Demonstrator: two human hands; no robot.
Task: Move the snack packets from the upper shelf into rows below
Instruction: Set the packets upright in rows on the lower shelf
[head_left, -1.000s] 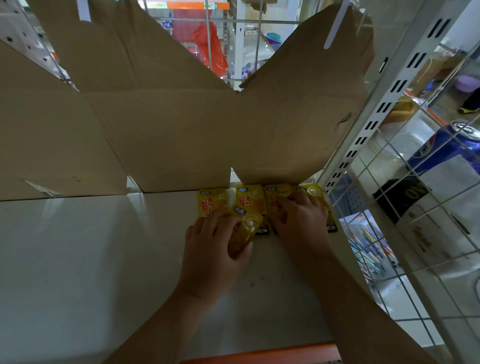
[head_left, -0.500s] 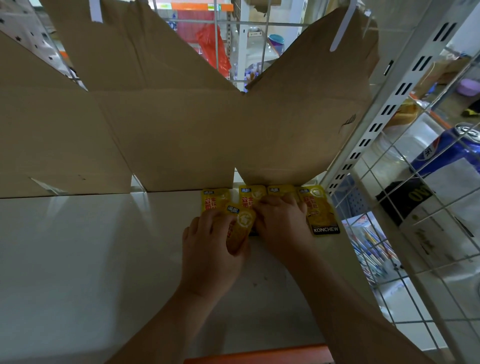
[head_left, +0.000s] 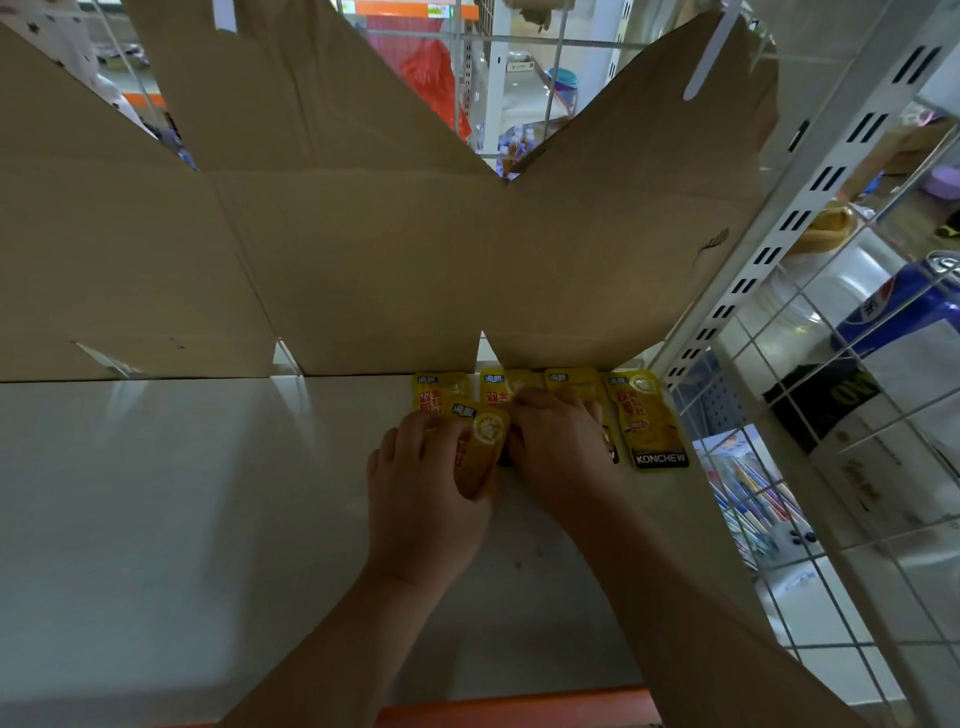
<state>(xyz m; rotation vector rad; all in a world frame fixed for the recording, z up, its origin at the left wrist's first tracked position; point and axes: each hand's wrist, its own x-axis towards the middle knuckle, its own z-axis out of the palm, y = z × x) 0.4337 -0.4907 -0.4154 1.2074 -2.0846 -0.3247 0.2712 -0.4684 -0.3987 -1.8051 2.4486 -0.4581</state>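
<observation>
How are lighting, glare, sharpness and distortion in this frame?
Head view: dim, flat light. Head view: pale glare streaks on the white shelf below the cardboard gaps. Head view: wide-angle lens splays the slotted upright outward. Head view: KONCHEW on the rightmost packet reads clearly; the held packet in the left hand is softer.
</observation>
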